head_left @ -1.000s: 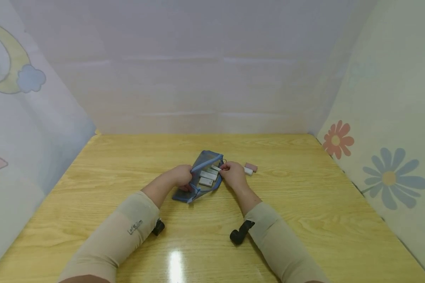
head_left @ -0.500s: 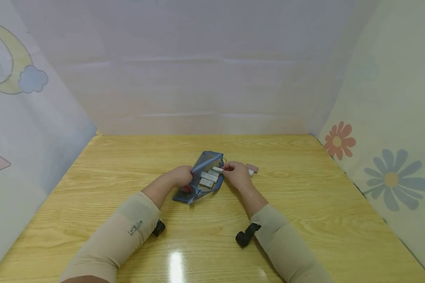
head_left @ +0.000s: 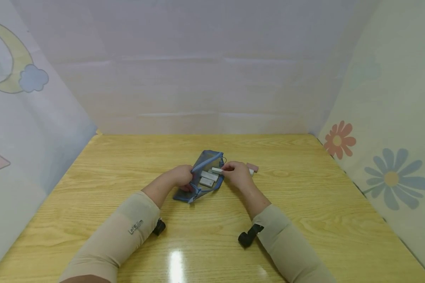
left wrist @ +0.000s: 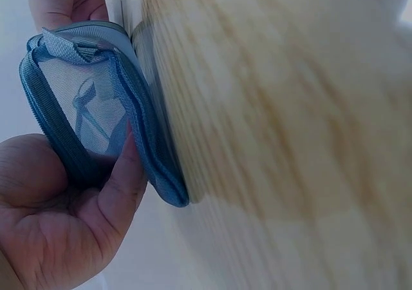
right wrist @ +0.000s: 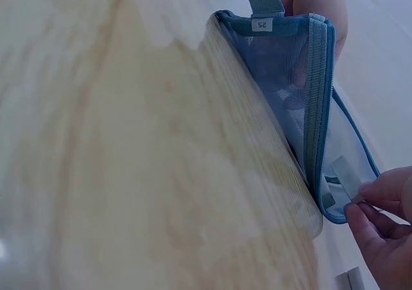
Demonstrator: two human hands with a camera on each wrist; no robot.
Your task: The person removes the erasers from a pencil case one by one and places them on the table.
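A blue mesh zipper pouch [head_left: 202,160] lies on the table with its mouth spread wide. My left hand [head_left: 182,177] grips its left side, thumb and fingers around the zipper edge [left wrist: 132,119] in the left wrist view. Inside are several small white rectangular blocks [head_left: 207,182]. At the pouch's right end, my right hand [head_left: 236,173] pinches one more small white block [head_left: 217,170] between thumb and fingertips. The right wrist view shows that pale block [right wrist: 347,177] inside the pouch's rim, its lower end between my fingers.
Just right of my right hand, a pink block [head_left: 253,167] and a white block [head_left: 251,172] lie on the wooden table [head_left: 304,204], the white one partly hidden by the hand. Pale walls with painted flowers [head_left: 389,179] enclose the table's back and sides.
My right hand and forearm have shifted a little to the right, covering more of the loose white block. The pinched block shows more clearly over the others. My left hand stays on the pouch.
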